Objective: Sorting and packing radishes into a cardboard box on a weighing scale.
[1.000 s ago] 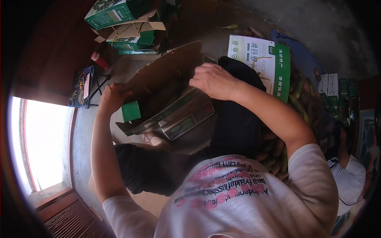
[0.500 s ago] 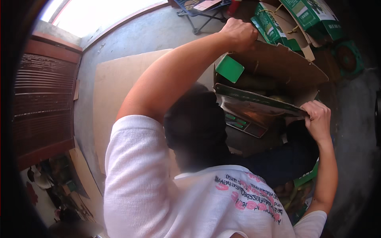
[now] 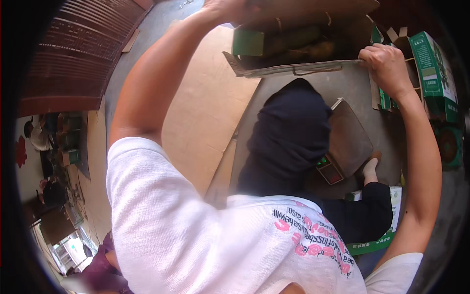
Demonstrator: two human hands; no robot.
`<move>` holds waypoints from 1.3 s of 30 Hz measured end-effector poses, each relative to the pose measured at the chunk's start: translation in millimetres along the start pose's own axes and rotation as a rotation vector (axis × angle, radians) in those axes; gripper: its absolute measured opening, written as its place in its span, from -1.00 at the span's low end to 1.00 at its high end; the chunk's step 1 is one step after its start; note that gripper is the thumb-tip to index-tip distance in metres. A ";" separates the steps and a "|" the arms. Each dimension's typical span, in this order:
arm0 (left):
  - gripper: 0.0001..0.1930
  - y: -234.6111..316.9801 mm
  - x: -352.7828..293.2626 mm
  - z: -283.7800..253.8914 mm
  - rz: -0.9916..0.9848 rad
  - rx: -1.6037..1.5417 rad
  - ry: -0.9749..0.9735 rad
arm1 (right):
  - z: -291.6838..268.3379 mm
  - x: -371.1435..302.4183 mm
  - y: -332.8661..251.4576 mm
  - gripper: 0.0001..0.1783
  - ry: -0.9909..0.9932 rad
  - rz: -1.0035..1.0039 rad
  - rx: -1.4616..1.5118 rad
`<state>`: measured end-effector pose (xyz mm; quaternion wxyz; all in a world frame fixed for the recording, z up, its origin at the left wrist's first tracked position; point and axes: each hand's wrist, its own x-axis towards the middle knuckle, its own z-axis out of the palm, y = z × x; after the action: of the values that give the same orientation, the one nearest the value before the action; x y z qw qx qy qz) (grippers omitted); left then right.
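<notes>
A cardboard box [image 3: 313, 69] with raised flaps is held up in front of me at the far side, its top open. My right hand [image 3: 384, 66] is closed around the near edge, at its right end. At the upper left, my left hand [image 3: 231, 9] grips the box's far side; its fingers are partly cut off by the picture's rim. Long, dark greenish things [image 3: 303, 41] lie inside, too shadowed to name. A green panel [image 3: 248, 43] shows at the box's left end. On the floor below stands a scale with a metal platform [image 3: 348, 139] and a lit display [image 3: 330, 171].
A flat cardboard sheet [image 3: 205, 108] covers floor to the left. Green printed cartons [image 3: 433, 71] stand at the right, with another green-and-white carton [image 3: 395, 208] beside my leg. A slatted brown door [image 3: 73, 54] is at the far left. At lower left, a person's purple sleeve [image 3: 100, 267] shows.
The box has swung left and away from over the scale, both hands still gripping it. The scale's platform now shows uncovered. My view has turned too, shifting the surroundings.
</notes>
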<state>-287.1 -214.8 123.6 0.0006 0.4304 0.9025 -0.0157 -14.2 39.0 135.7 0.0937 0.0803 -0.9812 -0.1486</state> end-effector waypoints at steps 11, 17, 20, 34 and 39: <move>-0.68 -230.1 -158.8 -3.6 -0.145 0.274 -0.037 | 20.6 122.7 -264.5 -0.92 0.023 -0.162 0.507; -0.83 -267.6 -233.7 34.5 0.110 0.387 -0.233 | 8.8 99.4 -425.1 -0.89 -0.195 -0.330 0.970; -0.83 -296.9 -291.6 68.8 0.177 0.344 -0.260 | -0.9 75.8 -433.2 -0.79 -0.384 -0.514 1.072; -0.85 -408.9 -267.1 147.2 -0.204 0.305 -0.675 | -84.5 -217.4 -185.9 -0.69 0.632 0.765 0.544; -0.63 -300.4 -126.0 92.0 0.120 0.453 -0.475 | -51.1 -426.5 -199.4 -0.65 0.559 1.478 0.234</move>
<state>-442.4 -504.2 41.8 0.1162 0.4565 0.8237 -0.3156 435.8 -84.1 54.2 0.4015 -0.5471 -0.7299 0.0818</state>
